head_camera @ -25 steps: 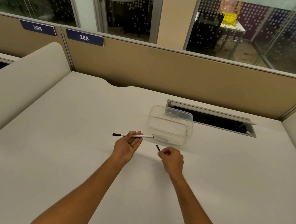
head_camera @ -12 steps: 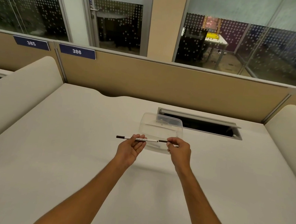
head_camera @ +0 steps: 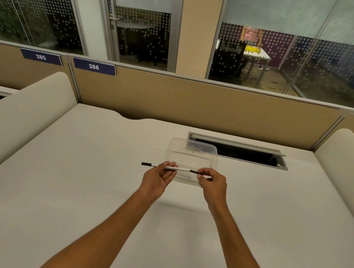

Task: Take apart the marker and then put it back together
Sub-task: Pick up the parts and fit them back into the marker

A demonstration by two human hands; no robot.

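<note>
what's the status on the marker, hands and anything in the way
Left hand grips marker mid-barrel. Right hand pinches dark cap at its right end. Clear container just behind, not blocking.

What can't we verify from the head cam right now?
- Whether the cap is fully seated on the marker: the right hand fingertips cover its end.
- Marker print: too small to read.
- Contents of the clear container: glare and both hands obscure its front.
- Left hand grip: thumb is behind the barrel.
</note>
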